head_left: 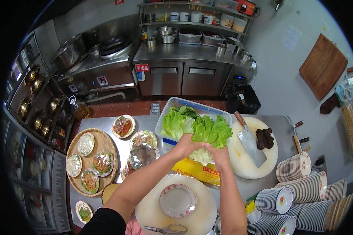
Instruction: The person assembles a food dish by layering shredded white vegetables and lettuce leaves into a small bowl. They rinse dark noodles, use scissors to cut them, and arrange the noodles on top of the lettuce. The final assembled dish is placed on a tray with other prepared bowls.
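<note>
Left forearm [147, 178] partly hides a bowl [110, 192] — something pink [134, 227] below, too cropped to tell.

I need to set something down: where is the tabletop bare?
Bare steel table shows between the board under the cleaver and plate stacks, and narrowly between basket and wrapped dishes. It's crowded around lettuce tub and yellow box.

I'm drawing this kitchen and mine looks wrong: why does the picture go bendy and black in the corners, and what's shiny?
In the head view, the fisheye lens bends straight edges and leaves the corners dark; also in the head view, glare shows on a film-wrapped dish, while left hand, right hand and lettuce look fairly clear.
</note>
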Demonstrator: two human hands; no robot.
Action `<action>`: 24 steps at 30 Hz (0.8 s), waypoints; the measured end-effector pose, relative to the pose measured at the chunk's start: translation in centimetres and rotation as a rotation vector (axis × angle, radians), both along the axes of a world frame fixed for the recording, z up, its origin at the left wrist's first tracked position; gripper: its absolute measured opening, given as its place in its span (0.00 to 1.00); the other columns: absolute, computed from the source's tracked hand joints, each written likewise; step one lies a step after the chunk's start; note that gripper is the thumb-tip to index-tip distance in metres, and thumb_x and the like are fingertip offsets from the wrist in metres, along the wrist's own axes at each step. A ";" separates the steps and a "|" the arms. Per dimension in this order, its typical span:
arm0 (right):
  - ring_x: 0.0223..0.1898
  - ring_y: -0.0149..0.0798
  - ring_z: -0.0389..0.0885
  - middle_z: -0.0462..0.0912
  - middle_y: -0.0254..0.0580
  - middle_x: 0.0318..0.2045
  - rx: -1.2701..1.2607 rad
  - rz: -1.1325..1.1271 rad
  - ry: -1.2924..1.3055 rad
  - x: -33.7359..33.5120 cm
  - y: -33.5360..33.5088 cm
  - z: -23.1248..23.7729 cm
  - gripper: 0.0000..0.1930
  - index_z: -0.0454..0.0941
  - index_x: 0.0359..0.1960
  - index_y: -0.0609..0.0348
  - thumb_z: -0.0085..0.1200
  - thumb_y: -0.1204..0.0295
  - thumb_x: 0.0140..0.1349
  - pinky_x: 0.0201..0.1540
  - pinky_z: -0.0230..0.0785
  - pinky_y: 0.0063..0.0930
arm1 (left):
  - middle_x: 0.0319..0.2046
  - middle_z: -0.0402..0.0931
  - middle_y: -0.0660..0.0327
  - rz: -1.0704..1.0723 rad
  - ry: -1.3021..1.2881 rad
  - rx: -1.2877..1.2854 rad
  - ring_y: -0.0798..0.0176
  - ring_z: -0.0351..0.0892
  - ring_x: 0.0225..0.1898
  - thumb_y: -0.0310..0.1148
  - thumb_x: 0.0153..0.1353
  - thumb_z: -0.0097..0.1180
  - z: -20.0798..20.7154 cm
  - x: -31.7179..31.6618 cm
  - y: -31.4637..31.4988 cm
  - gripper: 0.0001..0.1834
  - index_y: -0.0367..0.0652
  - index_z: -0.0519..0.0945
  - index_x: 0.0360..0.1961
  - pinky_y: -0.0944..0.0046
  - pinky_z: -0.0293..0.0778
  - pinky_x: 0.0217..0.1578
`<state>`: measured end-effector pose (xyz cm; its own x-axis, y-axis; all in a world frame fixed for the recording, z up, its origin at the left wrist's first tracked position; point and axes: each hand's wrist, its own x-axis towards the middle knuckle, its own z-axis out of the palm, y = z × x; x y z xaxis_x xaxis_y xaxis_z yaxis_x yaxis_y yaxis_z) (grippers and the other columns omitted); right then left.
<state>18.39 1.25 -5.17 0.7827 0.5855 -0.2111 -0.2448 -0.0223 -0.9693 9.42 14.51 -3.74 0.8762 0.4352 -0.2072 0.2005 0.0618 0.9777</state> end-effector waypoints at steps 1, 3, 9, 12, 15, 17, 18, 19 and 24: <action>0.42 0.34 0.77 0.79 0.41 0.44 0.013 0.014 0.020 -0.1 -0.2 0.0 0.21 0.71 0.51 0.66 0.59 0.82 0.54 0.47 0.71 0.27 | 0.39 0.79 0.56 0.012 -0.017 -0.031 0.68 0.77 0.37 0.24 0.53 0.63 -0.4 -0.1 0.0 0.18 0.30 0.76 0.44 0.67 0.75 0.39; 0.44 0.35 0.77 0.78 0.41 0.46 0.046 0.036 0.052 0.0 -0.5 0.3 0.22 0.70 0.53 0.65 0.58 0.82 0.55 0.49 0.70 0.28 | 0.38 0.79 0.57 0.030 -0.066 -0.097 0.68 0.77 0.37 0.23 0.53 0.63 -0.8 0.1 -0.3 0.16 0.30 0.77 0.44 0.67 0.75 0.39; 0.45 0.35 0.77 0.79 0.42 0.46 0.213 0.012 0.161 1.1 -0.6 -0.3 0.22 0.71 0.52 0.67 0.60 0.81 0.54 0.49 0.70 0.29 | 0.39 0.79 0.58 0.049 -0.124 -0.272 0.67 0.78 0.38 0.24 0.55 0.60 -0.5 0.7 -0.6 0.16 0.31 0.77 0.45 0.67 0.74 0.41; 0.45 0.35 0.77 0.78 0.42 0.47 0.152 -0.069 0.109 1.2 0.0 -0.2 0.22 0.70 0.53 0.66 0.58 0.81 0.55 0.49 0.70 0.29 | 0.42 0.78 0.59 0.071 -0.104 -0.322 0.66 0.77 0.42 0.26 0.56 0.60 -1.4 1.5 0.0 0.19 0.34 0.75 0.49 0.63 0.73 0.44; 0.43 0.34 0.77 0.80 0.42 0.44 -0.060 -0.125 -0.092 1.9 0.4 -0.7 0.18 0.74 0.49 0.66 0.59 0.80 0.55 0.47 0.69 0.27 | 0.46 0.75 0.61 0.065 0.015 -0.466 0.64 0.74 0.47 0.29 0.57 0.61 -1.5 1.6 0.3 0.24 0.40 0.71 0.55 0.58 0.71 0.48; 0.41 0.33 0.78 0.80 0.42 0.43 -0.145 -0.125 -0.198 2.3 0.4 -0.9 0.17 0.75 0.48 0.67 0.59 0.79 0.55 0.45 0.69 0.27 | 0.48 0.74 0.62 0.048 0.071 -0.577 0.63 0.72 0.50 0.32 0.56 0.62 -1.9 1.4 0.5 0.27 0.44 0.69 0.56 0.54 0.69 0.49; 0.41 0.32 0.78 0.81 0.41 0.42 -0.187 -0.124 -0.252 2.5 0.4 -1.0 0.16 0.76 0.47 0.67 0.59 0.79 0.55 0.44 0.70 0.27 | 0.49 0.74 0.62 0.035 0.074 -0.620 0.62 0.72 0.51 0.33 0.55 0.64 -2.6 1.2 0.4 0.28 0.45 0.69 0.57 0.52 0.68 0.50; 0.41 0.32 0.78 0.81 0.41 0.42 -0.177 -0.121 -0.249 2.6 0.4 -1.1 0.16 0.76 0.47 0.67 0.58 0.79 0.55 0.44 0.70 0.27 | 0.49 0.74 0.62 0.038 0.063 -0.635 0.61 0.72 0.51 0.34 0.54 0.64 -3.4 1.0 0.1 0.28 0.45 0.70 0.56 0.51 0.68 0.50; 0.40 0.34 0.79 0.80 0.39 0.41 -0.018 -0.016 -0.253 2.5 1.0 -1.8 0.19 0.75 0.48 0.64 0.62 0.75 0.53 0.38 0.72 0.28 | 0.42 0.77 0.61 0.184 -0.002 -0.538 0.64 0.75 0.44 0.32 0.54 0.64 -5.7 1.7 -1.4 0.21 0.41 0.76 0.49 0.57 0.70 0.42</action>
